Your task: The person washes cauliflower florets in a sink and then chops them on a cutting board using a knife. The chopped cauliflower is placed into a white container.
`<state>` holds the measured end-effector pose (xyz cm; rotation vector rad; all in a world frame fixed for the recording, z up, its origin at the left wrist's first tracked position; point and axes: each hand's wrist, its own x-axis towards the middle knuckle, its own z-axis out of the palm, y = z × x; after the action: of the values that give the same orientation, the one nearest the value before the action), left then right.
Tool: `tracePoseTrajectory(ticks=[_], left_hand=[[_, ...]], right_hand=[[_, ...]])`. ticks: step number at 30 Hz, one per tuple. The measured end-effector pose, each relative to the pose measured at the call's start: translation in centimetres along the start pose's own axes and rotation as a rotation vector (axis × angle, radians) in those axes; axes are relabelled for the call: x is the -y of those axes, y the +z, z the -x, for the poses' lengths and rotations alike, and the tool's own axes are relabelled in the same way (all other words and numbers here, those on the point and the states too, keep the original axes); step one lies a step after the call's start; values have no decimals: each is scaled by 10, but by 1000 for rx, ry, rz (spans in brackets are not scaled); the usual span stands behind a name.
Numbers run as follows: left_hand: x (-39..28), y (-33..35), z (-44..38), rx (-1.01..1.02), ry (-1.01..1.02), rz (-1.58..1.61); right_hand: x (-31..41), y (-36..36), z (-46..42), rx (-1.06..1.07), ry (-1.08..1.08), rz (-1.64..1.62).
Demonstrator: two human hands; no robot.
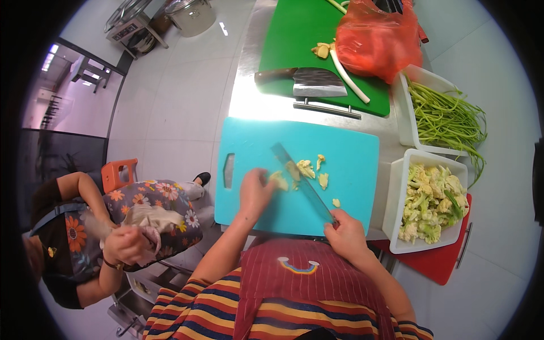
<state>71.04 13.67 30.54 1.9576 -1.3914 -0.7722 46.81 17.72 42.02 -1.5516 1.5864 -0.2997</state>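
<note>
My right hand (346,233) grips the handle of a kitchen knife (312,191), its blurred blade slanting up and left across a turquoise cutting board (255,140). On the board's left half, my left hand (256,193) has a pale cauliflower piece (278,181) at its thumb and fingertips; blur softens the contact. Another piece (292,170) shows at the blade. Right of the blade lie a cauliflower floret (305,168) and smaller bits (323,181). One small scrap (336,203) rests near my right hand.
A green board (289,46) bears a cleaver (318,82), ginger (321,51), a white scallion stalk (348,78) and a red plastic bag (378,42). White bins hold green stems (442,114) and cauliflower (431,204). A red board (446,255) lies underneath. A co-worker (140,216) sits left, holding a pale item.
</note>
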Motion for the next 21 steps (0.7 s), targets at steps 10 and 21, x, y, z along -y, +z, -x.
tracePoseTrajectory(ticks=[10,21], left_hand=[[-2,5,9,56,-193,123],[-8,1,8,104,-216,54]], right_hand=[[12,36,-30,32,-106,138],[27,35,-31,160,72,60]])
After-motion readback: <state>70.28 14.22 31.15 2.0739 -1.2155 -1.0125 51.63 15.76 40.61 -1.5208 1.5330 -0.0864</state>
